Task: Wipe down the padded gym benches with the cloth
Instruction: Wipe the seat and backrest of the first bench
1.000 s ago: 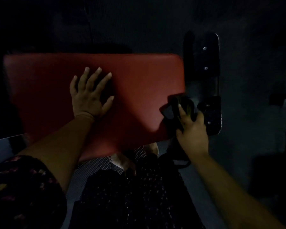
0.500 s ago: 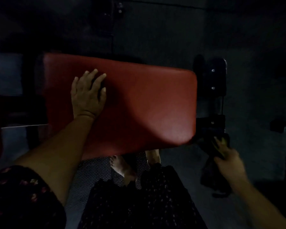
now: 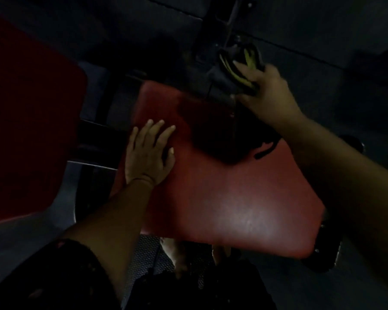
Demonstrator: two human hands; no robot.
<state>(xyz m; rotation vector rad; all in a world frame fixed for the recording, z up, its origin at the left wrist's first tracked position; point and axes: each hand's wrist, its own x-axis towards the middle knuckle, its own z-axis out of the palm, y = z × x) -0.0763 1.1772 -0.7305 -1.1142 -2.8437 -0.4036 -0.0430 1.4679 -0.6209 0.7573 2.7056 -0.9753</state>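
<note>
The dark cloth (image 3: 238, 70) with yellow-green stripes is bunched in the curled fingers of the right hand (image 3: 267, 92), at the far end of the red padded surface (image 3: 233, 209). The left hand (image 3: 148, 153) lies flat on that surface with its fingers straight and slightly spread, nearer the body than the right. A second red pad (image 3: 27, 130) sits off to its left.

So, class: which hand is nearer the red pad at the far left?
Left. The left hand lies flat on the middle pad, just across the gap from the left pad; the right hand grips the cloth farther right.

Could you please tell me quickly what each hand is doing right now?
Left hand: open, flat on the red padded bench.
Right hand: gripping the dark, yellow-striped cloth.
</note>
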